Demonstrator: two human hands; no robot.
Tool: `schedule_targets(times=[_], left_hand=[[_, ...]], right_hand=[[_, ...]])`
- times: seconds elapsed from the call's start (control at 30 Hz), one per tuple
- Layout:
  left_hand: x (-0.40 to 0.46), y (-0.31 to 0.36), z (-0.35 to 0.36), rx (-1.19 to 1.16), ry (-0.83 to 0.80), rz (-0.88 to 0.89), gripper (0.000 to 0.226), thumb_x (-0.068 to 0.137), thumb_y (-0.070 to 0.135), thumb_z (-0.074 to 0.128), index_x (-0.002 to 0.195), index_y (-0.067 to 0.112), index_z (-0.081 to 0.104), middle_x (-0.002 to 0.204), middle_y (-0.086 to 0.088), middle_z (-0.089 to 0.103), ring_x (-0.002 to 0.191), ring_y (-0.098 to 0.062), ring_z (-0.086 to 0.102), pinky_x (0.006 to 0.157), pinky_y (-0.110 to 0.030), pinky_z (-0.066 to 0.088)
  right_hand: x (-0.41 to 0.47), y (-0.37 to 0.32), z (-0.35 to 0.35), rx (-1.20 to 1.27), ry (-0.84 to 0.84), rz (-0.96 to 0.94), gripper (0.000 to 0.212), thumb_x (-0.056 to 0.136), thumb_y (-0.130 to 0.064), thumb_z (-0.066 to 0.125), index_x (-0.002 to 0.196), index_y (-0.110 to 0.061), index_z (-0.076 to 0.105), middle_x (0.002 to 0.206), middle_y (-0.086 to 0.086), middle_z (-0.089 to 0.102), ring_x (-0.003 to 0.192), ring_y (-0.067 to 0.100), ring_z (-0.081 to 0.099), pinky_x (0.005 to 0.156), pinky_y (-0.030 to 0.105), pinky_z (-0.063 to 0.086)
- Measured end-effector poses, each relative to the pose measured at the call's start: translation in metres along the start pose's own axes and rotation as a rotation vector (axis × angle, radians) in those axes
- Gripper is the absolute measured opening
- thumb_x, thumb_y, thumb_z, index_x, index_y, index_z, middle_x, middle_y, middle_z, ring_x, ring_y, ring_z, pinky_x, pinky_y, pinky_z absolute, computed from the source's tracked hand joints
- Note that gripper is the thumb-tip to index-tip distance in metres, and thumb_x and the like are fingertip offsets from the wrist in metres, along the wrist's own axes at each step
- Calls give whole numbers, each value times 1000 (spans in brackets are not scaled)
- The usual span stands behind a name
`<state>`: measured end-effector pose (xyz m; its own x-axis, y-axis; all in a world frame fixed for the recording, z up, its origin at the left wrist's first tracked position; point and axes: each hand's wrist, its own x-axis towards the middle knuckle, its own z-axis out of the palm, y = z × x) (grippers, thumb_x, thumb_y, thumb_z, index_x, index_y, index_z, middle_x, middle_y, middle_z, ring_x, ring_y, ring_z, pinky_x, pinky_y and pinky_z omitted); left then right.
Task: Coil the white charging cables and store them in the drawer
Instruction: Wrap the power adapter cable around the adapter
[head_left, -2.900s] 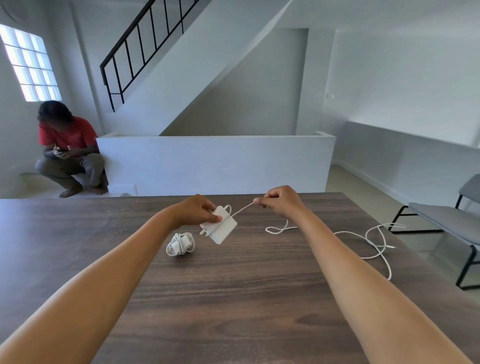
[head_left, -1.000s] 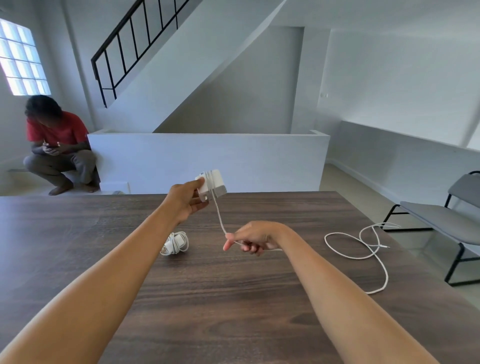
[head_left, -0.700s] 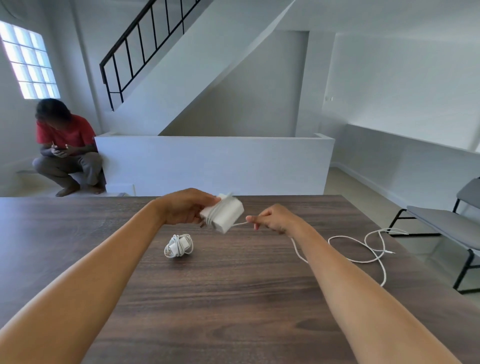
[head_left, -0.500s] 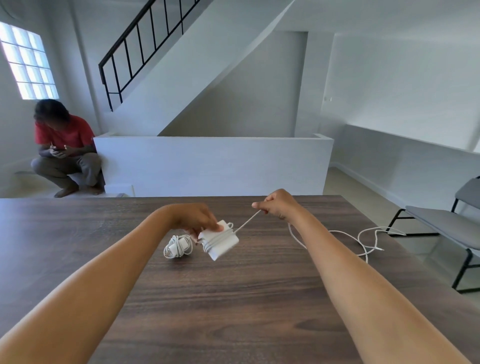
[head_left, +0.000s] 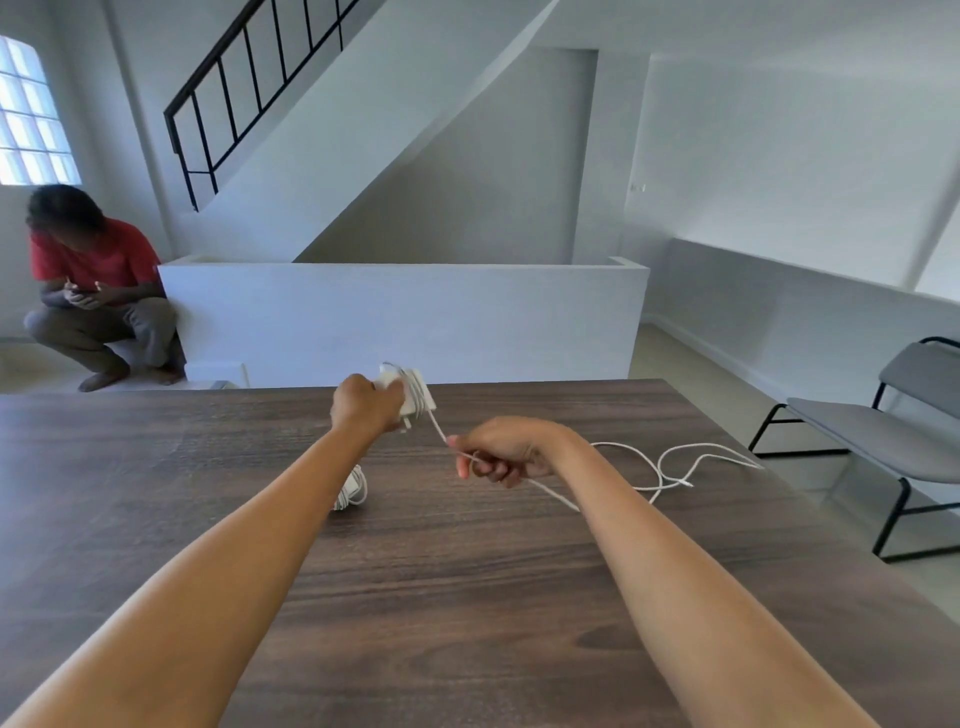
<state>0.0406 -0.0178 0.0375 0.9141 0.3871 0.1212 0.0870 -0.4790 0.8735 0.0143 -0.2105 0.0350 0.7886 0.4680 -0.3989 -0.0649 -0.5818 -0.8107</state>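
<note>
My left hand (head_left: 363, 408) grips a white charger block (head_left: 415, 396), held up above the far part of the dark wooden table (head_left: 467, 597), with cable turns wound around it. Its white cable (head_left: 670, 467) runs down from the block through my right hand (head_left: 501, 452), which pinches it nearer to me, then trails in loose loops over the table's right side. A second cable, coiled into a small white bundle (head_left: 353, 491), lies on the table, partly hidden behind my left forearm. No drawer is in view.
A grey chair with a black frame (head_left: 893, 441) stands off the table's right edge. A person in a red shirt (head_left: 93, 291) crouches on the floor at the far left, beside a low white wall (head_left: 405, 322) beyond the table.
My left hand has lifted the charger block up and away from me. My right hand has swung down and toward me with the cable, and the loose cable has shifted on the table.
</note>
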Motion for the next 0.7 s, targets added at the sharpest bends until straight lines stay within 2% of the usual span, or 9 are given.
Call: schedule_targets(times=[0.03, 0.1, 0.17, 0.23, 0.37, 0.43, 0.57, 0.63, 0.7], left_hand=[[2, 5, -2, -227, -49, -113, 24, 85, 25, 62, 81, 1, 60, 72, -12, 66, 65, -28, 69, 63, -39, 60], [5, 15, -6, -587, -158, -247, 19, 88, 15, 63, 93, -2, 57, 78, -15, 65, 60, -25, 68, 55, -37, 61], [6, 22, -13, -746, -248, -276, 13, 90, 13, 60, 90, 1, 56, 77, -14, 62, 57, -22, 65, 45, -30, 57], [6, 24, -21, -777, -348, -271, 12, 92, 15, 58, 88, 4, 58, 78, -11, 62, 57, -21, 65, 44, -27, 56], [1, 18, -37, -660, -661, -179, 18, 93, 19, 55, 98, 2, 60, 76, -9, 64, 54, -15, 66, 49, -25, 55], [-1, 15, -43, -516, -853, -97, 22, 91, 20, 53, 100, 2, 61, 77, -9, 63, 56, -14, 63, 49, -23, 53], [-7, 14, -45, -115, -1163, 27, 24, 87, 22, 53, 99, 4, 63, 66, -1, 66, 52, -8, 60, 45, -19, 47], [-6, 13, -40, 133, -1143, 41, 21, 91, 20, 56, 100, 4, 66, 70, -3, 66, 54, -10, 61, 48, -20, 49], [-4, 8, -32, 342, -1021, 82, 23, 91, 24, 60, 100, 4, 68, 72, -4, 64, 56, -12, 60, 51, -22, 52]], right_hand=[[2, 4, 2, -13, -47, 28, 43, 99, -44, 41, 74, -13, 58, 50, -7, 38, 37, 3, 27, 36, 16, 19], [5, 15, 4, -22, -75, 51, 43, 98, -49, 40, 77, -15, 57, 54, -6, 35, 38, 3, 25, 37, 15, 19], [8, 26, 4, -10, -30, 44, 43, 95, -53, 45, 74, -17, 58, 53, -7, 35, 38, 3, 25, 37, 15, 20], [10, 33, 2, -20, 101, 19, 45, 90, -58, 51, 66, -20, 57, 48, -10, 36, 39, 6, 27, 40, 17, 23], [11, 38, -9, -85, 404, -48, 55, 68, -73, 63, 56, -23, 44, 48, -10, 29, 43, 10, 25, 48, 24, 23], [11, 37, -16, -83, 482, -94, 58, 64, -70, 70, 52, -24, 37, 47, -10, 29, 42, 8, 28, 51, 25, 24], [7, 28, -34, -72, 562, -139, 54, 62, -61, 78, 51, -23, 41, 49, -10, 37, 49, 9, 35, 53, 26, 28], [4, 24, -42, -71, 578, -161, 53, 64, -56, 79, 51, -23, 41, 49, -9, 36, 50, 10, 35, 53, 26, 28], [2, 22, -47, -77, 596, -170, 54, 68, -50, 80, 48, -22, 38, 48, -8, 33, 50, 11, 33, 54, 26, 27]])
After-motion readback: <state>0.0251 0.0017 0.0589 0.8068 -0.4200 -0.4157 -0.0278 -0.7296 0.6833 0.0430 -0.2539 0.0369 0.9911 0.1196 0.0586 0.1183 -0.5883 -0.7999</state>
